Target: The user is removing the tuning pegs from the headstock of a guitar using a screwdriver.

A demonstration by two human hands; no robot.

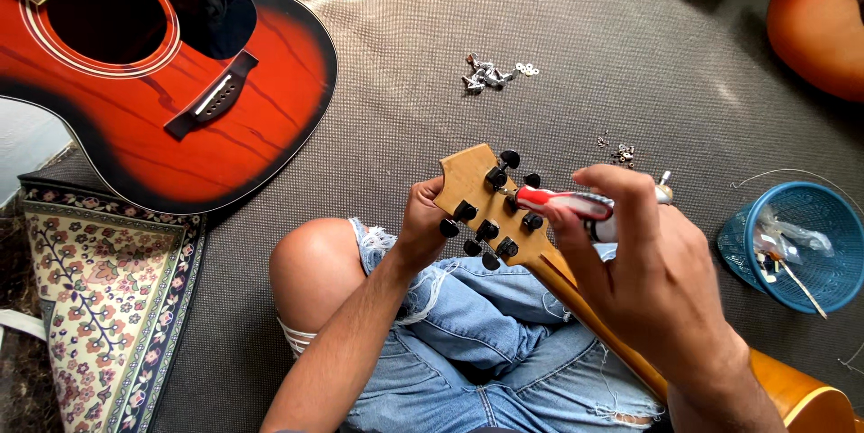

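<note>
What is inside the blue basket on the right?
The blue basket holds clear plastic wrapping and a thin pale stick. Whatever lies under the wrapping is covered and cannot be seen.

Red sunburst acoustic guitar [162, 82] upper left, floral rug [99, 298] lower left, loose tuning hardware [490, 73] top centre, blue basket [814, 244] right

A grey carpeted floor [558, 28] carries everything, and a red-and-black acoustic guitar body [180, 82] lies flat on it, well up and to the left of the left hand [421, 221]. A flowered rug [108, 289] lies lower left of that hand. Beyond both hands lies a heap of silver tuner parts [486, 73], small screws [619, 154] lie just above the right hand [648, 262], and a blue mesh basket [814, 203] stands to its right.
</note>
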